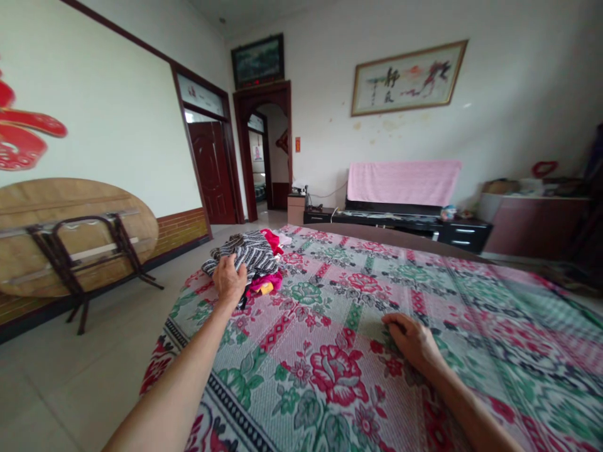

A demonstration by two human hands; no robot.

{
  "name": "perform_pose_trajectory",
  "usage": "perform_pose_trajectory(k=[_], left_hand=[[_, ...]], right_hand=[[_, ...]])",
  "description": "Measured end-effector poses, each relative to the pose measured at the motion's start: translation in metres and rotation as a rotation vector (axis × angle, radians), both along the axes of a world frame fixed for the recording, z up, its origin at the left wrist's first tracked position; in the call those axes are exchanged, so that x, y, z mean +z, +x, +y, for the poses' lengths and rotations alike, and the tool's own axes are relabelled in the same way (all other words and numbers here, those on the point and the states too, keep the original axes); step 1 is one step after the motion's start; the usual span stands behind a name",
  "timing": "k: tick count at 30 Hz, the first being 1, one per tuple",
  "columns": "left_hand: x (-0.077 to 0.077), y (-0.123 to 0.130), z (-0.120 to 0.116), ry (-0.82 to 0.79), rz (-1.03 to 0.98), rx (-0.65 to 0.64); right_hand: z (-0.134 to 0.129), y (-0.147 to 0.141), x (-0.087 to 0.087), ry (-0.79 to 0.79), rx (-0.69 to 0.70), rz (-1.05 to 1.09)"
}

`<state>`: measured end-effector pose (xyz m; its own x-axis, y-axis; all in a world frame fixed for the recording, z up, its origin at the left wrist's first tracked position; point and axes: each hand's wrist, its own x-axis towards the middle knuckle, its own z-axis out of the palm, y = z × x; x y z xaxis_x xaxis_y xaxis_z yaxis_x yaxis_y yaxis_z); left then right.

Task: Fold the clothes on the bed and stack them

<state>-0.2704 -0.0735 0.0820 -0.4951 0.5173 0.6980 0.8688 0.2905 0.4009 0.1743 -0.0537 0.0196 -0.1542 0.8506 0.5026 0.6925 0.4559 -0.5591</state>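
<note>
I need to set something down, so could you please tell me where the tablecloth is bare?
The flowered tablecloth is bare between the clothes pile and the right hand, and beyond that hand toward the pink towel. Crowded: the far left, where the left hand touches the pile.

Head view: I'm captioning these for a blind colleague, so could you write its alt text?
A left hand touches a pile of clothes on a flowered cloth; the right hand is over the bare cloth nearer the middle.

The framed wall picture [409,78] bears black Chinese characters [392,78], the upper large one apparently 静, the others unclear.
</note>
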Motion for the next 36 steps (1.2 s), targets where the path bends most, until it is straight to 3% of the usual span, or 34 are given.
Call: perform_pose_trajectory(k=[4,9,12,18,27,36], left_hand=[[0.004,-0.02,0.01,-0.236,-0.113,0.089],[0.01,-0.026,0.019,-0.474,-0.178,0.07],[0.014,-0.016,0.018,-0.477,-0.139,0.037],[0.018,0.037,0.021,-0.233,0.026,-0.105],[0.016,0.13,0.037,-0.1,-0.01,-0.41],[0.039,0.213,0.035,0.06,-0.13,-0.67]], right_hand=[[-0.002,-0.001,0.001,-0.008,-0.004,0.006],[-0.003,-0.001,0.001,0.012,0.008,0.021],[-0.001,-0.001,-0.001,0.011,0.006,0.019],[-0.001,-0.001,-0.001,-0.004,0.006,0.014],[-0.003,-0.003,0.002,-0.016,0.003,0.035],[-0.004,-0.003,0.002,-0.009,0.014,0.058]])
